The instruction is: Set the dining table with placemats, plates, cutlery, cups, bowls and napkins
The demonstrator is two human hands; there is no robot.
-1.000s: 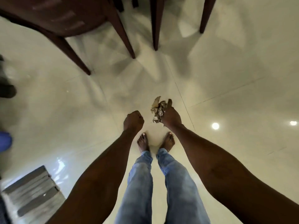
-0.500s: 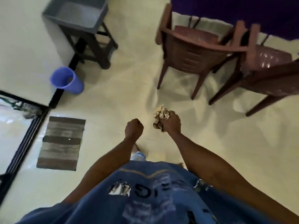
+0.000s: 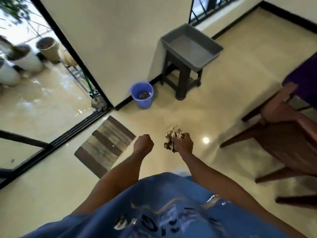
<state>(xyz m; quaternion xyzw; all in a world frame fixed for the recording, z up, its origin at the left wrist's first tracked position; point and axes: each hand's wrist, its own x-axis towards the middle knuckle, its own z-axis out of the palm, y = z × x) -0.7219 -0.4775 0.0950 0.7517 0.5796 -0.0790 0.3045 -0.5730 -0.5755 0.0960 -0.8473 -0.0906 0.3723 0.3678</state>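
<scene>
My right hand (image 3: 182,144) grips a crumpled wad of brownish-white paper (image 3: 171,136) that sticks out above and left of the fist. My left hand (image 3: 144,145) is a closed fist beside it with nothing visible in it. Both hands hang over the cream tiled floor. The dining table shows only as a corner of purple cloth (image 3: 303,78) at the right edge. No plates, cutlery, cups or bowls are in view.
A blue waste bin (image 3: 142,95) with scraps inside stands by the wall ahead. A grey tub (image 3: 192,47) sits on a dark stool. A striped doormat (image 3: 104,144) lies by the sliding door at left. Brown chairs (image 3: 281,134) stand at right.
My view has swung up and left, from the floor and chair legs to the bin, stool and door. Both hands keep the same pose, the right still holding the paper.
</scene>
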